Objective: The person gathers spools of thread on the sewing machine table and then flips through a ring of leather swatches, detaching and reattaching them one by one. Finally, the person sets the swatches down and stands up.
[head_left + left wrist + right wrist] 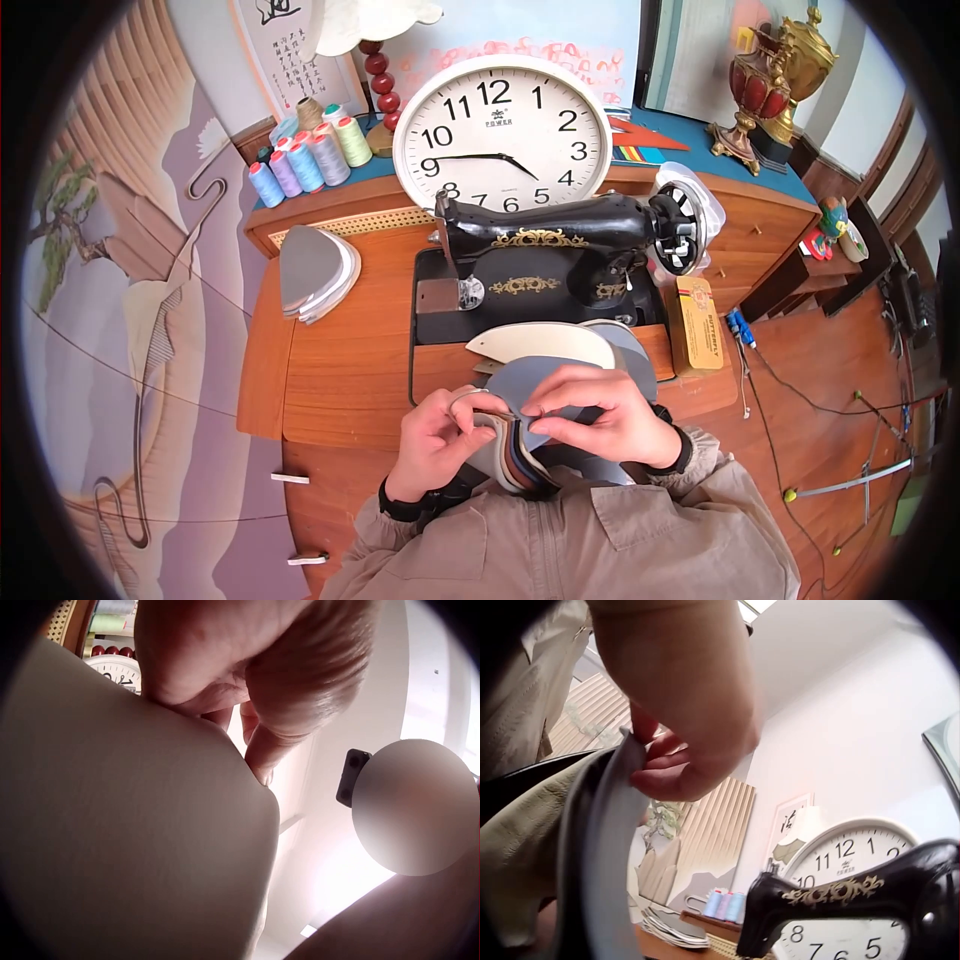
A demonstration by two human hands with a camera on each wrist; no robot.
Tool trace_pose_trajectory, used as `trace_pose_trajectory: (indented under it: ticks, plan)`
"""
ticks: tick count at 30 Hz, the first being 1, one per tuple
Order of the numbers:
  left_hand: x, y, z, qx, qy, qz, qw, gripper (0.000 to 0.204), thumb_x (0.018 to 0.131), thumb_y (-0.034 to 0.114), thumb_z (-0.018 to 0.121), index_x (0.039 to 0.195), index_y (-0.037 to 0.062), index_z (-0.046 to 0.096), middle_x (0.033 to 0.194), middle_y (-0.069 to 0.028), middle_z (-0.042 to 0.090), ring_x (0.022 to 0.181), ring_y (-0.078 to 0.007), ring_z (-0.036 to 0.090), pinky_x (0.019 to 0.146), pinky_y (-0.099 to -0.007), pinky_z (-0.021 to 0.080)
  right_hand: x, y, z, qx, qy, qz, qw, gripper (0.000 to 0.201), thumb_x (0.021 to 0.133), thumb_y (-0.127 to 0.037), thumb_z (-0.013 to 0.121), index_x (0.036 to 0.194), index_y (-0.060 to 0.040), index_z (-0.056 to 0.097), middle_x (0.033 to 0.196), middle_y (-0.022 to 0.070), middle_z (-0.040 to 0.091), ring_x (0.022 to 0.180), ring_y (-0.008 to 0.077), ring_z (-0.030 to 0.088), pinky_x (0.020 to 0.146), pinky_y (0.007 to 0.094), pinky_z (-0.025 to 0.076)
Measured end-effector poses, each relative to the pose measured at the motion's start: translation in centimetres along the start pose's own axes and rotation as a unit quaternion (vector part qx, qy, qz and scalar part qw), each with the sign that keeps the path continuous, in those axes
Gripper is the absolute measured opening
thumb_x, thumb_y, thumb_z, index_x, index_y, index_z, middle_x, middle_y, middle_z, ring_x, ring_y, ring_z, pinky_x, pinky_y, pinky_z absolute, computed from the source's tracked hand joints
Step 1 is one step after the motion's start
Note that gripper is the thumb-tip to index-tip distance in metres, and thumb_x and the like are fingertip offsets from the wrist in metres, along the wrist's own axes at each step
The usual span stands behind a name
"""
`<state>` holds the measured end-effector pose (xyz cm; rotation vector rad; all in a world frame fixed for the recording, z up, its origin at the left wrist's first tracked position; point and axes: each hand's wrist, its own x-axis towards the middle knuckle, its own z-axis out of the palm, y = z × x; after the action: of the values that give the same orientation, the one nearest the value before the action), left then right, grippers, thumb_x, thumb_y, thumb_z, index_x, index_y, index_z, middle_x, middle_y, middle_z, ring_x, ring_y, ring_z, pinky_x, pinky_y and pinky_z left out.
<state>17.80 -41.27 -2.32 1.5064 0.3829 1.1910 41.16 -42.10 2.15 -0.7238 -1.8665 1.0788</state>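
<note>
Your left hand (437, 440) and right hand (600, 415) pinch the swatch stack (515, 455); thin, floppy, slippery sheets; grip edges at 12 o'clock.

Both hands close together at chest, fingers curled & pinching. Left hand (437, 440) thumb up; right hand (600, 412) knuckles up w/ fingers tucked under.

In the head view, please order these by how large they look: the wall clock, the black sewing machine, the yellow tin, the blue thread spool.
1. Black sewing machine and wall clock: they look nearly alike, so I do not rank them.
2. Yellow tin.
3. Blue thread spool.
</note>
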Motion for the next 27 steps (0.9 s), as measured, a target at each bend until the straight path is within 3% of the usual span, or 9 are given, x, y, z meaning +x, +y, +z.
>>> trace_pose_trajectory:
  ticks: [5,9,11,17,19,22,27]
  plan:
    - [0.2,-0.2,0.6,-0.061,0.038,0.008,0.997,0.022,0.089,-0.007,0.061,0.089,0.0044,0.042,0.109,-0.021,0.063,0.102,-0.0227,0.06,0.089,-0.0355,0.048,-0.5,1.2,1.6,0.096,0.083,-0.01,0.992,0.01,0.081,0.002,0.072,0.091,0.0009,0.071,0.093,0.0111,0.068,0.085,0.0178,0.066,0.074,0.0298,0.052]
    - [0.2,-0.2,1.2,-0.075,0.037,0.002,0.997,0.021,0.087,-0.006,0.065,0.095,0.003,0.049,0.11,-0.0189,0.061,0.105,-0.023,0.059,0.09,-0.0348,0.047,-0.7,1.1,1.8,0.037,0.116,-0.035,0.992,0.01,0.083,0.003,0.071,0.092,0.001,0.071,0.092,0.0113,0.068,0.084,0.017,0.065,0.074,0.0284,0.051]
    - [0.5,-0.1,1.3,-0.025,0.037,0.048,0.998,0.025,0.083,-0.005,0.07,0.101,0.0032,0.055,0.11,-0.0161,0.058,0.105,-0.0229,0.058,0.087,-0.0335,0.048,-0.6,0.9,2.3,0.091,0.154,-0.023,0.984,0.009,0.083,0.004,0.069,0.092,0.0014,0.071,0.092,0.0115,0.067,0.084,0.0167,0.064,0.074,0.0282,0.051]
    - [-0.1,-1.1,0.1,-0.03,0.039,0.083,0.995,0.025,0.081,-0.002,0.073,0.101,0.0043,0.059,0.109,-0.0134,0.057,0.1,-0.0221,0.057,0.084,-0.033,0.047,0.4,0.4,2.7,0.113,0.129,-0.042,0.984,0.013,0.083,0.004,0.07,0.095,0.001,0.072,0.091,0.0118,0.067,0.084,0.0169,0.063,0.073,0.0284,0.05]
    - [-0.2,-0.7,0.1,-0.016,0.035,0.07,0.997,0.025,0.081,0.0,0.073,0.102,0.0043,0.061,0.109,-0.0132,0.057,0.101,-0.0225,0.057,0.085,-0.0334,0.047,0.6,0.0,2.1,-0.055,0.108,-0.082,0.989,0.011,0.085,0.0,0.07,0.095,-0.0002,0.072,0.092,0.0096,0.069,0.086,0.0162,0.064,0.076,0.0291,0.051]
    - [-0.1,0.1,-0.1,0.015,0.019,0.044,0.999,0.027,0.081,0.002,0.074,0.105,0.0044,0.063,0.11,-0.0129,0.057,0.102,-0.023,0.056,0.086,-0.034,0.047,0.5,-0.3,3.0,0.048,0.131,-0.013,0.99,0.011,0.085,0.0,0.07,0.096,-0.0007,0.073,0.092,0.0099,0.068,0.084,0.0162,0.064,0.075,0.0289,0.051]
    - [-0.2,-0.1,-0.8,0.05,0.024,0.058,0.997,0.028,0.08,0.005,0.075,0.107,0.0043,0.065,0.114,-0.0139,0.059,0.107,-0.0239,0.056,0.09,-0.0348,0.046,1.3,-0.5,3.7,0.05,0.14,-0.017,0.989,0.008,0.083,0.001,0.071,0.091,0.0013,0.072,0.087,0.0107,0.068,0.078,0.0154,0.063,0.069,0.0267,0.05]
